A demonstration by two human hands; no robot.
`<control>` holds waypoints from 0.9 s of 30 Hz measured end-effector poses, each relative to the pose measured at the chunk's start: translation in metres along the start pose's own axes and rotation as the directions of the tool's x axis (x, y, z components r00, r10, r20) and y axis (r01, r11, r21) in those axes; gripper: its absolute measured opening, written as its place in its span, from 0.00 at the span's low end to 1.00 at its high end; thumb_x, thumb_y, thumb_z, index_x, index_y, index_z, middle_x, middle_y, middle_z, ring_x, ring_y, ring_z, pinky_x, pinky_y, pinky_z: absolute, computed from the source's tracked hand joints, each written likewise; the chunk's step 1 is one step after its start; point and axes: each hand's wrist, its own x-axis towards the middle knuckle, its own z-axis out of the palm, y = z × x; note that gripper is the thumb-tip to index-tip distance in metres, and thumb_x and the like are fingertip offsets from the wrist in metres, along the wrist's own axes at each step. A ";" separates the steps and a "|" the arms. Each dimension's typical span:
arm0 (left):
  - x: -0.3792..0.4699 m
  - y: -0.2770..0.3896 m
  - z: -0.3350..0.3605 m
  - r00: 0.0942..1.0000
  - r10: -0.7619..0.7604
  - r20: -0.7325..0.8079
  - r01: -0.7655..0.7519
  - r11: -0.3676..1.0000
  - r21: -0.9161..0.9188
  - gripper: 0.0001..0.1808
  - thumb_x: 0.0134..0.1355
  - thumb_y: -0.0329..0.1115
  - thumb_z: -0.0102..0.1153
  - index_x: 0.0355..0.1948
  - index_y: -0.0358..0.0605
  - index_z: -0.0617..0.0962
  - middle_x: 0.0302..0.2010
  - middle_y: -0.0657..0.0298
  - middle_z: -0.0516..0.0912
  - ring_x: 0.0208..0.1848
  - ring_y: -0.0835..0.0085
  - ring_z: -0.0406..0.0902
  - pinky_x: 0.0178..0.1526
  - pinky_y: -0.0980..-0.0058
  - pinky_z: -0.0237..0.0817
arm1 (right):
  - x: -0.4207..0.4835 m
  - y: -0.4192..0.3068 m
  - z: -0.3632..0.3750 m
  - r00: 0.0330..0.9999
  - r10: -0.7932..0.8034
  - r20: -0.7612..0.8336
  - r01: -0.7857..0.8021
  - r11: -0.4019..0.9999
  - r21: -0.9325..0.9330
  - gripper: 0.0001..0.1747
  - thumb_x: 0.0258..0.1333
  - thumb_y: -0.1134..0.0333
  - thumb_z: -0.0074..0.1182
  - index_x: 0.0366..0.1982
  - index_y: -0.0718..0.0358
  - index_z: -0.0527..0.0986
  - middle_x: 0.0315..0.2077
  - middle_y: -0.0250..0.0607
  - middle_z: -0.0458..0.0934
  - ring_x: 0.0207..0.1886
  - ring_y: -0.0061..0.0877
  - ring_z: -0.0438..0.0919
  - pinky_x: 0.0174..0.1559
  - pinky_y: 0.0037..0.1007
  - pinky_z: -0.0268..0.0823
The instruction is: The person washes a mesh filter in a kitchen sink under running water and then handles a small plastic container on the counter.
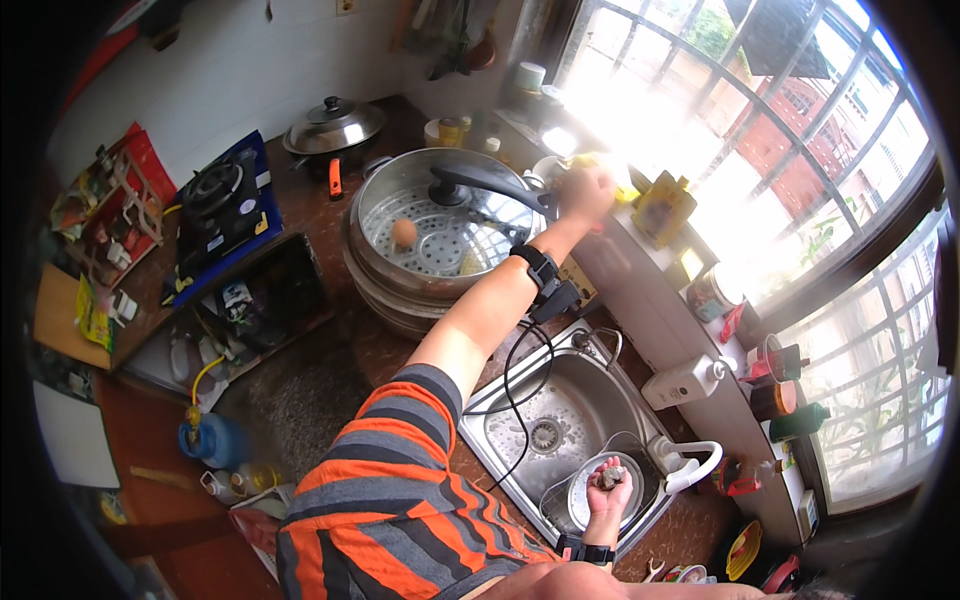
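Note:
My left hand (586, 193) reaches past the large stainless steel steamer pot (397, 307) towards the windowsill. Glare blurs its fingers, so whether it holds anything is unclear; a bright yellow item (622, 187) lies just beyond. Close to that hand ends a long black handle (491, 180), which runs from a knob over the pot. A brown egg (404, 232) rests on the perforated steamer tray (439, 244), seen through what looks like a glass lid. Palm up, my right hand (606, 495) holds a crumpled grey-brown lump (611, 478), perhaps steel wool, above a white bowl (581, 499) in the sink.
The steel sink (544, 397) has a white faucet (694, 457). A black cable (510, 382) hangs from my left wrist across it. Bottles and jars line the sill, including a white pump bottle (682, 382). A lidded wok (335, 131) and gas stove (217, 191) stand left.

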 end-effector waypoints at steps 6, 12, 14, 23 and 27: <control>-0.073 0.081 -0.005 0.933 0.054 0.356 0.062 0.950 -0.306 0.11 0.53 0.37 0.54 0.20 0.41 0.78 0.15 0.57 0.76 0.18 0.67 0.73 0.25 0.72 0.62 | 0.009 -0.006 -0.022 0.995 -0.040 0.090 0.029 0.993 0.112 0.15 0.56 0.59 0.38 0.40 0.57 0.70 0.33 0.30 0.73 0.28 0.22 0.71 0.27 0.25 0.63; -0.294 0.091 -0.004 0.570 0.284 0.771 0.090 0.911 -0.402 0.15 0.54 0.43 0.53 0.34 0.41 0.78 0.40 0.54 0.77 0.39 0.63 0.75 0.40 0.70 0.65 | -0.029 0.001 0.030 0.948 -0.154 0.280 0.093 0.972 0.217 0.21 0.61 0.60 0.35 0.51 0.64 0.64 0.48 0.43 0.69 0.46 0.31 0.70 0.47 0.29 0.62; -0.363 0.088 -0.015 0.511 0.293 0.808 0.103 0.912 -0.396 0.20 0.56 0.45 0.50 0.42 0.42 0.76 0.51 0.51 0.71 0.54 0.58 0.66 0.55 0.67 0.56 | -0.025 0.000 0.026 0.954 -0.210 0.214 0.126 0.928 0.351 0.20 0.63 0.59 0.30 0.51 0.61 0.64 0.49 0.43 0.69 0.51 0.29 0.67 0.52 0.32 0.61; -0.422 0.116 -0.032 0.372 0.443 0.816 0.097 0.855 -0.509 0.21 0.60 0.39 0.38 0.52 0.42 0.70 0.58 0.54 0.64 0.62 0.59 0.58 0.62 0.60 0.45 | -0.051 -0.009 -0.012 0.921 -0.248 0.300 0.123 0.917 0.380 0.25 0.63 0.58 0.28 0.59 0.60 0.53 0.59 0.38 0.56 0.60 0.29 0.57 0.63 0.30 0.47; -0.412 0.121 -0.012 0.317 0.423 0.849 0.107 0.873 -0.476 0.22 0.59 0.35 0.40 0.55 0.45 0.68 0.60 0.58 0.63 0.64 0.63 0.55 0.63 0.64 0.44 | -0.080 0.005 0.010 0.934 -0.239 0.265 0.168 0.950 0.265 0.25 0.63 0.58 0.28 0.58 0.62 0.55 0.58 0.40 0.58 0.60 0.29 0.58 0.62 0.32 0.48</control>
